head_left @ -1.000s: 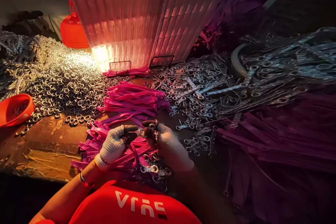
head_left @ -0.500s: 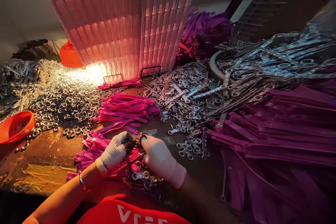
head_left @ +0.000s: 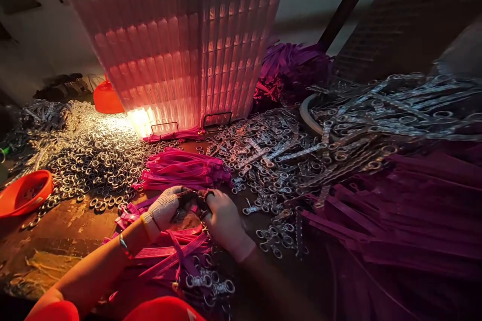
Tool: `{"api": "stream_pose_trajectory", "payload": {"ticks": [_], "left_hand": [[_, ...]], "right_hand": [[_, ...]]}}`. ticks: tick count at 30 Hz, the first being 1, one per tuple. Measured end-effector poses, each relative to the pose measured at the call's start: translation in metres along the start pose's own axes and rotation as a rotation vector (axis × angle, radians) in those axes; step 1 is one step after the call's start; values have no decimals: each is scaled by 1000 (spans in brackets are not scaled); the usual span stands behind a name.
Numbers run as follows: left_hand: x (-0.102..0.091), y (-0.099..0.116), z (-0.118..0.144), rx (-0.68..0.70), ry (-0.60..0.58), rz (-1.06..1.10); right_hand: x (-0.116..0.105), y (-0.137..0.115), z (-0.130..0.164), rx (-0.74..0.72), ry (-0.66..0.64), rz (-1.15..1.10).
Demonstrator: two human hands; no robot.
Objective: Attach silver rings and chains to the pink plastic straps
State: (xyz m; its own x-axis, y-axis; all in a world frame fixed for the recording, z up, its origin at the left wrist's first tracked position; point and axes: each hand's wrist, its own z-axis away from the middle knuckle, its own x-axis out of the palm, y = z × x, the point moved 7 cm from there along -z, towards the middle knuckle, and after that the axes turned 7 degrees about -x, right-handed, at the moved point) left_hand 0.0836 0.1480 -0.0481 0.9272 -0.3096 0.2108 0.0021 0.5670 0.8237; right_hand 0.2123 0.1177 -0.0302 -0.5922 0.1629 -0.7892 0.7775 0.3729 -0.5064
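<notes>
My left hand [head_left: 167,206], in a knitted glove with dark-stained fingertips, and my right hand [head_left: 226,223], also gloved, meet fingertip to fingertip at mid-view. Both are closed in a pinch; whatever is between them is small and mostly hidden by the fingers. A bit of pink shows just below the fingertips. Under the hands lies a heap of pink straps [head_left: 160,252], some with silver metal ring-ended pieces [head_left: 211,281] at their right ends. Beyond the fingers is a bundle of pink straps [head_left: 184,168].
A pile of metal rings [head_left: 101,160] spreads at left beside an orange-red bowl [head_left: 28,195]. Lit by an orange lamp [head_left: 108,96], ribbed translucent panels [head_left: 169,50] stand behind. Ring-ended metal strips [head_left: 271,145] cover the right middle; purple straps [head_left: 395,210] fill the right side.
The camera view has tipped upward, showing more of the wall. My hands stay together, and my right hand has shifted slightly left. More of the pink heap below them now shows.
</notes>
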Motion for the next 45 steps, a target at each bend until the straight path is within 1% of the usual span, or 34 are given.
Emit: {"api": "stream_pose_trajectory", "payload": {"ticks": [2, 3, 4, 6, 7, 10, 13, 15, 16, 18, 19, 20, 23, 25, 27, 29, 31, 33, 35, 36, 38, 39, 40, 42, 45], "left_hand": [[-19, -1, 1, -14, 63, 112], [-28, -4, 2, -20, 92, 162], [-36, -7, 3, -24, 115, 200], [-50, -15, 5, -26, 146, 249], [-54, -20, 6, -36, 150, 275], [-57, -35, 5, -96, 121, 359], [-49, -42, 0, -164, 58, 462], [-46, -42, -4, -181, 25, 544], [-45, -42, -5, -180, 14, 586], [-47, -40, -5, -168, -1, 664], [-48, -40, -4, -163, -8, 696], [-50, -41, -2, -161, -17, 722], [-53, -43, 5, -167, -54, 763], [-55, -42, 10, -166, -76, 772], [-56, -38, 16, -172, -105, 768], [-54, -31, 24, -158, -140, 723], [-51, -24, 32, -110, -149, 610], [-45, -20, 40, -57, -135, 424], [-37, -21, 48, -22, -106, 235], [-33, -23, 51, -10, -91, 158], [-29, -26, 56, 8, -54, 55], [-27, -28, 58, 2, -44, 23], [-26, -29, 60, -5, -42, -2], [-25, -30, 62, -17, -56, -42], [-24, -27, 63, -5, -103, -112]], "right_hand": [[7, -14, -31, -159, -97, 148], [15, -19, -46, -211, -165, 213], [22, -22, -59, -233, -229, 270], [37, -24, -79, -216, -321, 355], [42, -23, -86, -195, -342, 380], [48, -26, -92, -161, -352, 397], [39, -32, -78, -150, -374, 368], [27, -38, -57, -148, -396, 255], [20, -41, -44, -143, -405, 153], [4, -45, -14, -78, -381, -271], [-2, -45, 1, -27, -386, -421], [-7, -45, 17, 11, -397, -506], [-15, -45, 53, 88, -378, -586], [-13, -48, 68, 112, -361, -596], [-8, -54, 76, 116, -347, -600], [-4, -61, 75, 102, -322, -607], [-4, -64, 67, 93, -282, -610], [-8, -64, 54, 96, -236, -612], [-15, -62, 37, 80, -187, -556], [-19, -62, 29, 61, -160, -488], [-23, -64, 16, 11, -130, -275], [-22, -67, 13, -10, -139, -146], [-21, -70, 11, -24, -167, -19], [-15, -77, 11, -50, -262, 200], [-10, -90, 14, -104, -413, 406]]}}
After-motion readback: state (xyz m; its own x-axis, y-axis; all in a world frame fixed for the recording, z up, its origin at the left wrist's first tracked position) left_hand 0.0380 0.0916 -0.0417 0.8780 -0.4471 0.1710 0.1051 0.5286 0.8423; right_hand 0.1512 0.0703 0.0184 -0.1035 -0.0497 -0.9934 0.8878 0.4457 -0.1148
